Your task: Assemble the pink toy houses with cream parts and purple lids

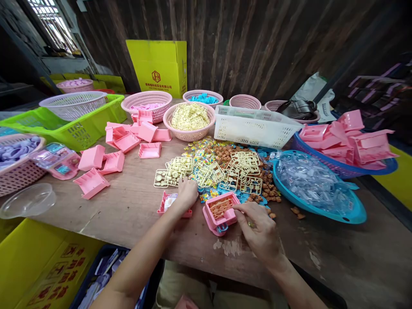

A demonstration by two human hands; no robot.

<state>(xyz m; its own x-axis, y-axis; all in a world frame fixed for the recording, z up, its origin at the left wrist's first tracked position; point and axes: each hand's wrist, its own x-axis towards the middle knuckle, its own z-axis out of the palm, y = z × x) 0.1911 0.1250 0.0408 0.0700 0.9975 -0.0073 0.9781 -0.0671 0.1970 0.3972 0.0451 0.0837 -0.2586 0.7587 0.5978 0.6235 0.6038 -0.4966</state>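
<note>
My left hand (186, 192) rests with curled fingers on a pink plastic tray (167, 203) on the wooden table (128, 206), its fingertips next to cream plastic part frames (174, 171). My right hand (257, 227) pinches the edge of a pink toy box (220, 212) that holds small orange pieces. Behind both lies a heap of cream frames (240, 169), colourful bits and brown pieces (268, 189).
Loose pink boxes (112, 150) lie at the left. Baskets line the back: cream frames (189, 118), white crate (254, 126), green crate (80, 124). A blue basin (350, 212) holds clear plastic shells; a blue basket (383, 165) holds pink boxes. A yellow carton (157, 64) stands behind.
</note>
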